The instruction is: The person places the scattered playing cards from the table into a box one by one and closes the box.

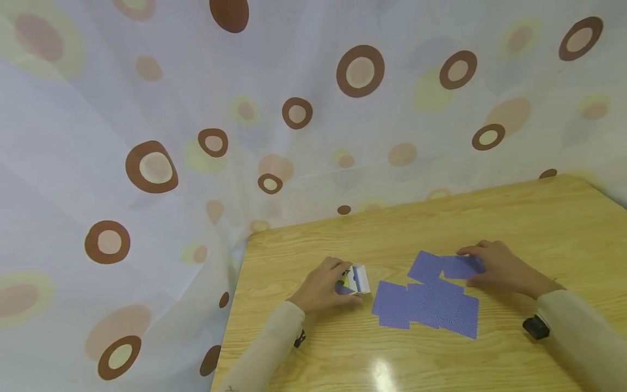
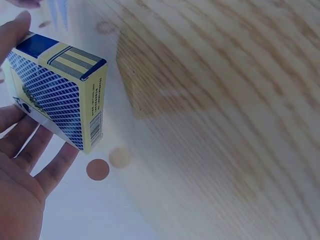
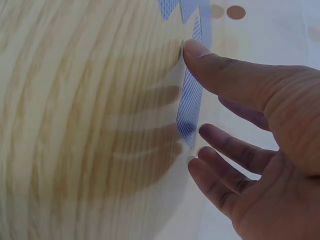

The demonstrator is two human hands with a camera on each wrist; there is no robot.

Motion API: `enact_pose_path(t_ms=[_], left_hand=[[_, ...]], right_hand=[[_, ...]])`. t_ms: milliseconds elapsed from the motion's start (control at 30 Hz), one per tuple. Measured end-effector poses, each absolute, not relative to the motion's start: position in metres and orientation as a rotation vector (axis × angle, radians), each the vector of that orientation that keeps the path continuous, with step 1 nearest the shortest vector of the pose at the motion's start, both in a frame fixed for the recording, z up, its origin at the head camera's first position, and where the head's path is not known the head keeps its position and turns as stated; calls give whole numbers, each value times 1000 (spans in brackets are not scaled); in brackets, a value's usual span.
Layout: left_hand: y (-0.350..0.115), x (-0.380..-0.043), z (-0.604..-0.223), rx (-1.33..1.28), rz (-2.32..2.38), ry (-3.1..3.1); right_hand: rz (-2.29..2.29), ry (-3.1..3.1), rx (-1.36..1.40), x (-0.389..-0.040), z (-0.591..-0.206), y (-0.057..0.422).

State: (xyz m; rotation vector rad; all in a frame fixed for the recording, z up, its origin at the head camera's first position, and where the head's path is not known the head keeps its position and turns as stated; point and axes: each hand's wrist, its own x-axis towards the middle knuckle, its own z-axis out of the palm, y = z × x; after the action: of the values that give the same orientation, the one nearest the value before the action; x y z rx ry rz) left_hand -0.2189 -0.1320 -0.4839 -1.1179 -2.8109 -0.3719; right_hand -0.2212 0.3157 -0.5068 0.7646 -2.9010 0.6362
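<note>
A card box (image 1: 361, 280) stands in my left hand (image 1: 320, 288), its end flap facing right in the head view. The left wrist view shows the blue-patterned card box (image 2: 55, 95) between the thumb at its top and the fingers beneath. Several blue-backed playing cards (image 1: 394, 305) lie face down, overlapping, to the right of the box. My right hand (image 1: 504, 269) is over the rightmost card (image 1: 453, 267), with thumb and fingers spread about its edges. In the right wrist view, the thumb (image 3: 225, 72) is at the edge of that card (image 3: 190, 105); the fingers look loosely bent.
The wooden table (image 1: 303, 354) reaches back to a white curtain (image 1: 313, 158) with brown and pale dots, which also hangs along the left side. A black wrist device (image 1: 536, 328) is at the right sleeve.
</note>
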Motion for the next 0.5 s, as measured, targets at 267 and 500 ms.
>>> enact_pose_path(t_ms=[267,500], left_hand=[[-133,-220,-485,-1118,-367,-2821],[-133,-220,-486,-1118,-347,-2822]], right_hand=[[643,-2979,706,-218,-500,324],[650,-3080,624,-217,-495,324]])
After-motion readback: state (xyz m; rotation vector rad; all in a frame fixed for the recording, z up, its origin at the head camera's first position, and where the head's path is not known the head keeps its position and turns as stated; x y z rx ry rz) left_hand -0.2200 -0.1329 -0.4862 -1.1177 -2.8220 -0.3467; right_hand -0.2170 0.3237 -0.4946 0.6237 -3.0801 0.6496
